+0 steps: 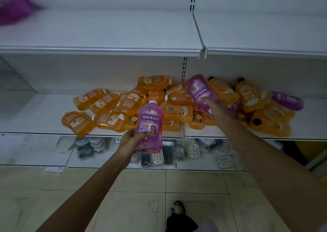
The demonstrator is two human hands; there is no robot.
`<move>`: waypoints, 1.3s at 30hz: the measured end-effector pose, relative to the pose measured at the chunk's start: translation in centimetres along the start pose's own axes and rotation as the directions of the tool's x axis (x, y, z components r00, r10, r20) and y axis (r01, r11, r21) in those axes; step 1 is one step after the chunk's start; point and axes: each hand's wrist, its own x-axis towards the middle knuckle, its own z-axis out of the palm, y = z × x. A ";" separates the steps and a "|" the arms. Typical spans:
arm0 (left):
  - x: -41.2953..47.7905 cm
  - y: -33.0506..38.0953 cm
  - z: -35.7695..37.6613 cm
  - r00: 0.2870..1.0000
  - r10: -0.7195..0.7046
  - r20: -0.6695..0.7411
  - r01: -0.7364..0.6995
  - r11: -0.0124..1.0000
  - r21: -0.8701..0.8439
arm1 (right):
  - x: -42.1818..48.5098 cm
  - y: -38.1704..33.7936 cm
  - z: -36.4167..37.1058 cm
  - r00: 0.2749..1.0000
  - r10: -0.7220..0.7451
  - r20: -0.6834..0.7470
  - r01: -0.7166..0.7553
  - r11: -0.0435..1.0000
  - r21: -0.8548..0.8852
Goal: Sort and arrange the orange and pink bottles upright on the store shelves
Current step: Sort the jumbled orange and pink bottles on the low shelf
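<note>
White store shelves (106,37); middle shelf (44,118) heaped with orange bottles (127,102). Left hand (130,139) fingers clamped on upright pink bottle (150,125); right hand (216,109) fingers grip tilted second pink bottle (200,92) over heap.

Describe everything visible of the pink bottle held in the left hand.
The translucent pink plastic bottle is broad-shouldered, with a white cap on top and a purple-pink label bearing white lettering. It looks full of pink liquid. It is roughly upright, label facing the camera, held in the air before the edge of the white middle shelf. Only the left hand touches it, gripping its lower body.
</note>
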 end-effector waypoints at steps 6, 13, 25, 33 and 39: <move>-3.6 -0.9 -3.9 0.996 0.043 -0.076 -0.050 0.995 -0.087 | -6.4 -2.9 3.5 0.909 -0.307 0.283 0.395 0.853 -0.340; -9.4 -0.4 -13.1 0.962 0.147 -0.229 -0.182 0.973 -0.139 | -14.5 -0.4 13.9 0.785 -0.189 0.589 0.431 0.851 -0.301; -18.6 5.2 -29.3 0.666 0.303 -0.682 -0.446 0.894 -0.037 | -28.9 -3.0 33.5 0.318 -0.268 0.909 0.572 0.819 0.041; -14.7 15.9 -36.9 0.537 0.470 -0.701 -0.570 0.814 0.109 | -31.4 -11.8 45.5 0.202 -0.468 0.860 0.685 0.695 0.217; -9.7 25.0 -40.4 0.489 0.571 -0.660 -0.642 0.747 0.172 | -28.4 -18.7 54.3 0.358 -0.577 0.734 0.691 0.692 0.206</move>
